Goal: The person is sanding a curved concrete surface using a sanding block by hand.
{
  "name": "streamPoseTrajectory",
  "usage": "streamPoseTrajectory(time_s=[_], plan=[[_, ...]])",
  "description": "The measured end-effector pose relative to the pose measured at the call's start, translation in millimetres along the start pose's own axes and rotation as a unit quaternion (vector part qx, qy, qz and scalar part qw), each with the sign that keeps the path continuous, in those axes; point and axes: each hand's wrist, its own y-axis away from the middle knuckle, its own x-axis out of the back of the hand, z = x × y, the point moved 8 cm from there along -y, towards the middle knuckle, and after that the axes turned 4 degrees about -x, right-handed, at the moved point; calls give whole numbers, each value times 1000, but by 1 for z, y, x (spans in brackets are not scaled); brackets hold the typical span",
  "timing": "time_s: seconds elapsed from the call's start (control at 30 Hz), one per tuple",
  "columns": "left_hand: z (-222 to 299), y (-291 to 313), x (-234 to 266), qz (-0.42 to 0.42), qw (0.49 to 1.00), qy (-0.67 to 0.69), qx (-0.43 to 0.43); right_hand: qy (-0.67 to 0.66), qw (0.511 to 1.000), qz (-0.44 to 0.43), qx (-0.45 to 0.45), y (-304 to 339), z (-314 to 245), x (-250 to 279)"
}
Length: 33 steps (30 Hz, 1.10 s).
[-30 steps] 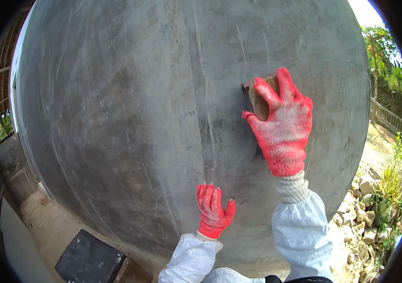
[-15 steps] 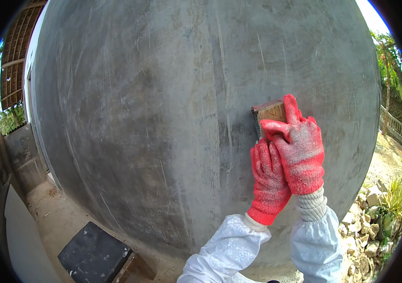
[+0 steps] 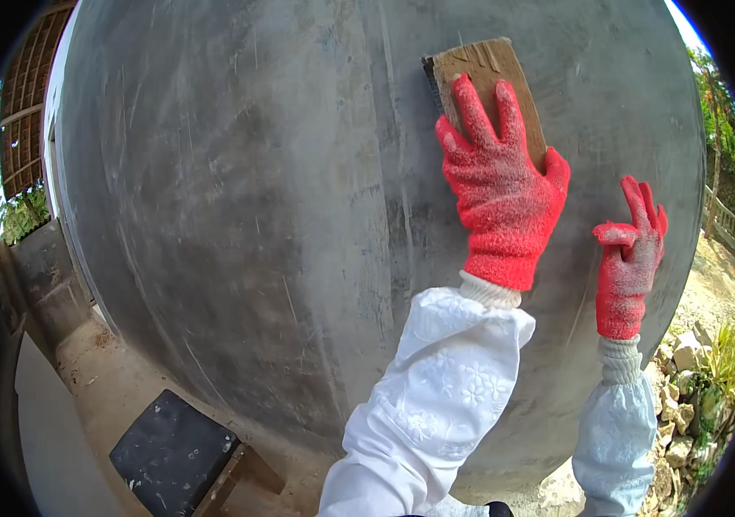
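My left hand (image 3: 505,194), in a dusty red work glove, grips a wooden sanding block (image 3: 486,60) from behind, fingers spread over its back. A dark, rough layer shows along the block's left edge, and its face is toward the grey plastered wall (image 3: 298,215). Whether it fully touches the wall is hidden. Off to the right and lower, my right hand (image 3: 630,271) wears the same kind of glove. Its fingers are apart and it holds nothing, close before the right part of the wall. White embroidered sleeves cover both forearms.
A black-topped stool (image 3: 173,452) with wooden legs stands on the ground at lower left. Broken stones (image 3: 682,422) and grass lie beyond the wall's right side, with a railing (image 3: 725,215) farther off. A low block wall (image 3: 44,280) is at far left.
My left hand has moved up the wall with the sanding block. My right hand has let go of the block and drawn away to the right.
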Motion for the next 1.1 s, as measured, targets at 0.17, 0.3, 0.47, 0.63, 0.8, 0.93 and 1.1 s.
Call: streamPoseTrajectory(time_s=[0.17,0.3,0.47,0.63,0.8,0.93,1.1], plan=[[-27,193,37,-128,990,34,-50,101,995,-17,16,39,23,7],[-35,91,33,-103,991,-14,-87,88,993,-53,-63,39,17,3],[-64,-28,31,-10,998,-20,-50,88,994,-63,-26,39,11,-3],[-70,176,54,-160,979,-2,-127,84,994,-72,-11,48,25,0],[-100,82,53,-120,984,-33,-128,74,993,-71,-49,47,21,-4],[-126,-29,52,-40,998,-43,-36,84,994,-70,-23,45,18,-1],[-132,130,69,-144,979,-60,-134,91,994,-65,-16,47,22,-2]])
